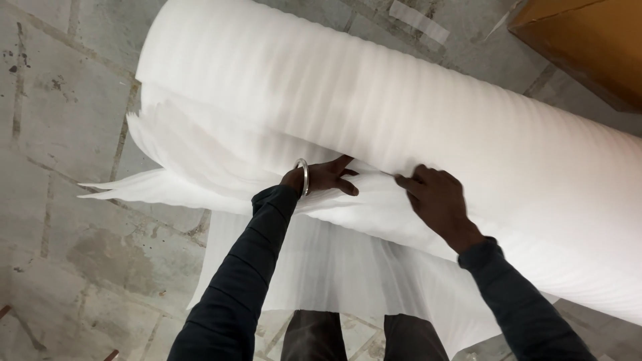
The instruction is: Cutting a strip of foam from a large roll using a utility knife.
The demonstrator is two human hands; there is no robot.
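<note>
Foam roll (401, 100) ahead; floor (60, 134) leftward open.

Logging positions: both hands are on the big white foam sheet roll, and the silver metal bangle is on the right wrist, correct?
Not quite. Both hands are on the big white foam sheet roll, but the silver metal bangle sits on the left hand wrist, not the right hand; the head view shows this.

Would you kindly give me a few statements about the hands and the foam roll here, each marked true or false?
1. Both hands touch the white foam roll. True.
2. The left hand wears a metal bangle at the wrist. True.
3. The roll stands on a wooden table. False: it lies on a grey tiled floor.
4. The right hand holds scissors. False: it only grips the foam sheet.
5. The sleeves are white. False: they are dark.
</note>
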